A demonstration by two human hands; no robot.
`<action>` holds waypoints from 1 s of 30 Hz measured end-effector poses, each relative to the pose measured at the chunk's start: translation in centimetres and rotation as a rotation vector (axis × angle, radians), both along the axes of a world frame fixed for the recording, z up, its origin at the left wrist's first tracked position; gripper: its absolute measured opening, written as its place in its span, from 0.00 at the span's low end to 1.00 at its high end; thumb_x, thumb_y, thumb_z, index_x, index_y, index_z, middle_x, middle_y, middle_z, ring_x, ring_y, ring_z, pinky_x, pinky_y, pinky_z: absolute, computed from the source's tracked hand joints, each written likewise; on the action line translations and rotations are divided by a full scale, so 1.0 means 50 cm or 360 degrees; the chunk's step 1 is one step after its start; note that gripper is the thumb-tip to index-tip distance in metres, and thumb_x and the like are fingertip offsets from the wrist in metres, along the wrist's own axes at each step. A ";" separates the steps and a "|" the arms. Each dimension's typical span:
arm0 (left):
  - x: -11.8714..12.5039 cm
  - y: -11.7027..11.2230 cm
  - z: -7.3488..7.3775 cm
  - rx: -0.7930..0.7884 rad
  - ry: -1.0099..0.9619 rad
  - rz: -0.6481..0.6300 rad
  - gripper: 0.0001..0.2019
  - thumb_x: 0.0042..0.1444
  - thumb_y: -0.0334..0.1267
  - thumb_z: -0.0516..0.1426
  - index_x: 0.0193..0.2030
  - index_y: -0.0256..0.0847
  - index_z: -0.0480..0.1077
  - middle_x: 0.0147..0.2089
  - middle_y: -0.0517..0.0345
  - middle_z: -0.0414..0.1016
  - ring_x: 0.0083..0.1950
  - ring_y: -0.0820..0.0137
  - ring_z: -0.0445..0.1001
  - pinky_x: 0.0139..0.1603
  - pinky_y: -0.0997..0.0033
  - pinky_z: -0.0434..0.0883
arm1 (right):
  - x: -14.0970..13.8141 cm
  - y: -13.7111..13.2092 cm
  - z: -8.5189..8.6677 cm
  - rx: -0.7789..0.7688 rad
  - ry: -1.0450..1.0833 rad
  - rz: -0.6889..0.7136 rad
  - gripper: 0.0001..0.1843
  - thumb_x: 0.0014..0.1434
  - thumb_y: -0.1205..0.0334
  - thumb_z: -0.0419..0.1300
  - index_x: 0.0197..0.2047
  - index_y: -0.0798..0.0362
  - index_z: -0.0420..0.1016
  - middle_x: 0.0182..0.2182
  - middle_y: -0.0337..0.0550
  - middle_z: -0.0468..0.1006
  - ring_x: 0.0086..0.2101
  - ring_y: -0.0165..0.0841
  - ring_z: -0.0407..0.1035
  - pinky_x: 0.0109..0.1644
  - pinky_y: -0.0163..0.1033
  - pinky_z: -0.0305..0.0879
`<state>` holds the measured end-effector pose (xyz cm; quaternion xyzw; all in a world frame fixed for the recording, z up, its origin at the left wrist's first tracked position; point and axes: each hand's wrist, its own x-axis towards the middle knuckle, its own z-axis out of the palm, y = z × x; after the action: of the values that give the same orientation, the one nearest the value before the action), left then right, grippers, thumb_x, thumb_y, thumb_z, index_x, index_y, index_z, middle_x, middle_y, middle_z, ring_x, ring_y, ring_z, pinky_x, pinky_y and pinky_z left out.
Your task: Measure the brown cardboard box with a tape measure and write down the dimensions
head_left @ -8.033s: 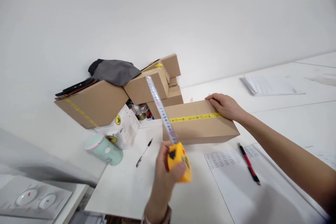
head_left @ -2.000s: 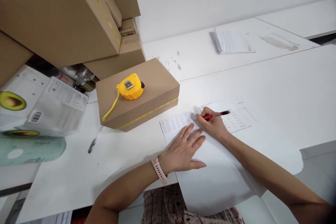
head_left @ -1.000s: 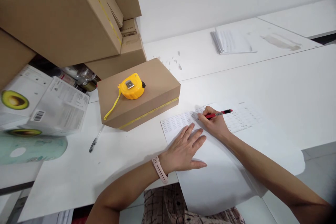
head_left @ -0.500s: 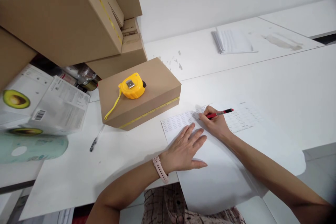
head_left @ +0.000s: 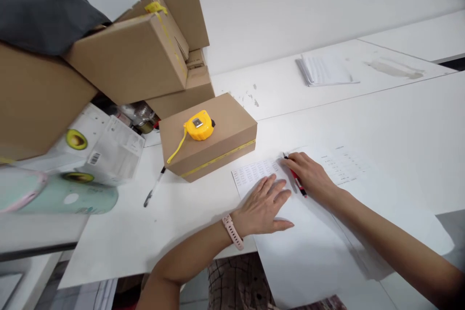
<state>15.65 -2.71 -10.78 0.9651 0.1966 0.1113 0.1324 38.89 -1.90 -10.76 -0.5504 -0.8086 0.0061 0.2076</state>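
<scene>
My left hand (head_left: 264, 207) lies flat with spread fingers on a sheet of paper (head_left: 290, 256) that hangs over the table's front edge. Rows of small writing run along the sheet's upper part. Just right of it, my right hand (head_left: 307, 169) grips a red and black pen (head_left: 298, 180) over the paper, its red end pointing down toward me and its dark tip toward the wall. A second printed sheet (head_left: 343, 167) lies beneath and beyond my right hand. Left of the papers sits a closed cardboard box (head_left: 218, 140) with a yellow tape measure (head_left: 199, 125) on top.
Open cardboard boxes (head_left: 134, 58) are stacked at the back left, with a dark bag (head_left: 43, 9) over them. A white avocado-print carton (head_left: 119, 152), a pale green bottle (head_left: 90, 199) and a clear pen (head_left: 154, 187) are at left. A paper stack (head_left: 325, 69) lies near the wall.
The pen has turned in my right hand: its end pointed right before and now points down toward me. My left hand stays on the paper. The view has shifted, showing more at left.
</scene>
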 end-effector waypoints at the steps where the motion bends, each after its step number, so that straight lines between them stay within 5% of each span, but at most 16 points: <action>1: -0.002 0.004 0.009 0.0055 -0.0091 0.0049 0.31 0.65 0.56 0.52 0.67 0.37 0.61 0.71 0.40 0.62 0.76 0.50 0.51 0.73 0.46 0.55 | 0.002 -0.003 -0.004 0.0031 -0.0108 0.0024 0.22 0.61 0.75 0.51 0.54 0.51 0.74 0.46 0.53 0.77 0.45 0.43 0.71 0.41 0.43 0.69; 4: -0.025 0.033 0.069 0.0303 -0.0523 0.0364 0.15 0.67 0.42 0.52 0.56 0.41 0.69 0.60 0.43 0.74 0.66 0.55 0.68 0.66 0.49 0.63 | 0.006 -0.007 -0.011 0.0151 -0.0258 0.0075 0.25 0.60 0.77 0.50 0.58 0.51 0.73 0.47 0.52 0.78 0.43 0.42 0.72 0.44 0.44 0.70; 6: -0.054 0.067 0.132 0.0468 -0.0818 0.0705 0.12 0.66 0.39 0.53 0.53 0.43 0.70 0.57 0.44 0.76 0.63 0.54 0.70 0.66 0.47 0.63 | 0.007 -0.003 -0.005 0.0218 -0.0253 0.0074 0.28 0.60 0.78 0.49 0.60 0.51 0.72 0.46 0.50 0.79 0.42 0.41 0.73 0.41 0.43 0.71; 11: -0.139 0.181 0.258 0.0468 -0.0842 0.1452 0.32 0.58 0.42 0.62 0.67 0.38 0.58 0.71 0.35 0.59 0.73 0.46 0.54 0.71 0.40 0.52 | -0.003 0.011 0.046 0.0332 -0.0039 -0.0009 0.24 0.64 0.73 0.48 0.59 0.48 0.73 0.44 0.49 0.81 0.41 0.42 0.74 0.30 0.41 0.66; 14: -0.171 0.225 0.275 0.0136 -0.0667 0.1494 0.36 0.54 0.41 0.65 0.67 0.37 0.57 0.67 0.35 0.63 0.70 0.46 0.59 0.69 0.42 0.57 | -0.023 0.017 0.088 0.0408 0.0177 -0.0046 0.20 0.67 0.68 0.49 0.56 0.46 0.76 0.44 0.49 0.81 0.42 0.42 0.75 0.27 0.41 0.64; 18: -0.173 0.211 0.278 -0.0349 -0.1051 0.1388 0.31 0.54 0.43 0.66 0.62 0.42 0.61 0.61 0.41 0.70 0.66 0.51 0.67 0.65 0.48 0.63 | -0.066 0.035 0.158 0.0371 0.0663 -0.0033 0.15 0.68 0.60 0.52 0.50 0.45 0.79 0.43 0.49 0.81 0.39 0.40 0.75 0.32 0.43 0.69; 24: -0.146 0.144 0.321 -0.1048 -0.1307 0.1018 0.27 0.62 0.51 0.58 0.63 0.42 0.59 0.47 0.49 0.79 0.43 0.65 0.80 0.48 0.62 0.75 | -0.160 0.124 0.282 -0.0600 0.1888 0.0261 0.15 0.66 0.53 0.58 0.49 0.50 0.80 0.44 0.49 0.82 0.45 0.39 0.77 0.49 0.46 0.76; 30: -0.177 0.148 0.338 -0.1232 -0.1474 0.1091 0.28 0.58 0.52 0.62 0.60 0.39 0.62 0.47 0.48 0.78 0.36 0.68 0.79 0.37 0.68 0.72 | -0.232 0.186 0.328 -0.1222 0.2250 0.0363 0.10 0.64 0.58 0.62 0.40 0.56 0.81 0.35 0.52 0.81 0.34 0.35 0.76 0.40 0.41 0.78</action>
<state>6.79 4.69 6.12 0.5850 0.4392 0.4692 0.4947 27.27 7.43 5.65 -0.3636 -0.4790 0.6504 0.4641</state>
